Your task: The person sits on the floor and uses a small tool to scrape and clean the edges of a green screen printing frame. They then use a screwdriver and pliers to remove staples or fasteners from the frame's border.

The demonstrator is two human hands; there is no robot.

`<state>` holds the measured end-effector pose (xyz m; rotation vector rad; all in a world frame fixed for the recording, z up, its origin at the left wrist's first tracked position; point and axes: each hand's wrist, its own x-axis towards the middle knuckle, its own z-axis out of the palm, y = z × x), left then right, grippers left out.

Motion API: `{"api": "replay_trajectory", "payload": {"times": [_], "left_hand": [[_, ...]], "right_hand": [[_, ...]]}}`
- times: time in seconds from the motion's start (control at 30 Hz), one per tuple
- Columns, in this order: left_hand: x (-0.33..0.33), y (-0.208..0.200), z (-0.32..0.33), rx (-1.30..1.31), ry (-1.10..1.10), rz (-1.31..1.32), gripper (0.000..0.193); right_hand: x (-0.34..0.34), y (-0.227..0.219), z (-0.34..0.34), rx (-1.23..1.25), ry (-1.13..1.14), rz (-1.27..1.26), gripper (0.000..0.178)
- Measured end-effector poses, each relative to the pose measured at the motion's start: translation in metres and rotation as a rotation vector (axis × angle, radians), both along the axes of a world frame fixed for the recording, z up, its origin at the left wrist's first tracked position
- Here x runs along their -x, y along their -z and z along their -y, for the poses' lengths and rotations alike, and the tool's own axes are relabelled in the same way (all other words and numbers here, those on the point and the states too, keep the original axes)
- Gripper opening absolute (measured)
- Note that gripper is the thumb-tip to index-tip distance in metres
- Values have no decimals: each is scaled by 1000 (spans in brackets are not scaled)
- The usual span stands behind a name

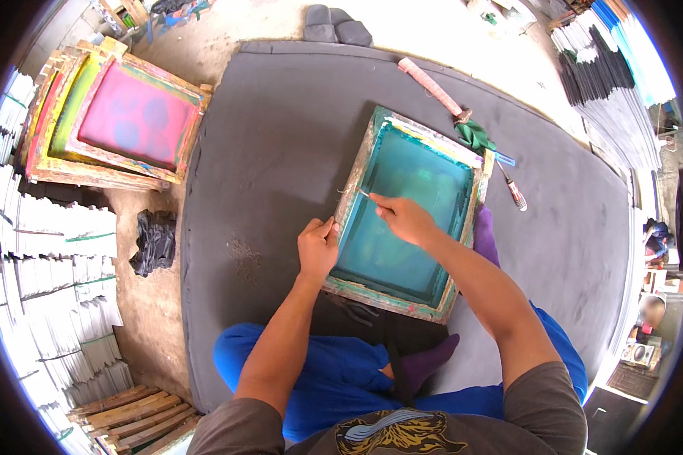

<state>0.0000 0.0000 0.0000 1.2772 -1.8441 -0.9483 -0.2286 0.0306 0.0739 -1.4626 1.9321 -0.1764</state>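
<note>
left hand (318, 246): gripping wooden frame (387, 299) | right hand (406, 219): pinching slim tool (363, 192), kind unclear, at frame's left side

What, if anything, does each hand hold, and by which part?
The left hand grips the teal-screened frame by its left side. The right hand pinches a thin object near its right end; its exact kind is unclear.

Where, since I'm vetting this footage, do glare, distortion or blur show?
Head view: the far floor glares almost white; head view: the mat bows outward along its edges; head view: the frame, left hand and right hand look fairly sharp, with no obvious blur.
</note>
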Motion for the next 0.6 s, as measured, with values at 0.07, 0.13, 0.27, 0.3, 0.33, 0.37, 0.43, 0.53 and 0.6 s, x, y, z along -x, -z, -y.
{"api": "replay_trajectory", "payload": {"times": [0.07, 0.13, 0.27, 0.3, 0.33, 0.37, 0.43, 0.53, 0.6], "left_hand": [[0, -6, -8, -47, -3, -15, 22], [-3, -4, 4, -10, -1, -7, 22], [-3, 2, 3, -17, -13, -14, 22], [1, 0, 2, -31, -3, -16, 22], [6, -3, 4, -40, 12, -18, 22], [3, -3, 4, -50, 1, -9, 22], [0, -6, 4, -62, -4, -2, 22], [-2, -3, 5, -28, -4, 0, 22], [0, -4, 4, -29, -5, -4, 22]], "right_hand": [[4, -1, -7, 30, 21, 157, 47], [2, -3, 6, 1, 45, 219, 45], [5, -5, 9, -237, 321, 633, 43], [10, 12, 3, -44, 240, 582, 44], [17, 46, -4, 153, 161, 526, 44], [14, 54, -5, 227, 80, 430, 44], [10, 44, -8, 269, -31, 170, 44], [9, 24, -3, -28, 240, 523, 44], [11, 16, 0, -235, 462, 819, 44]]}}
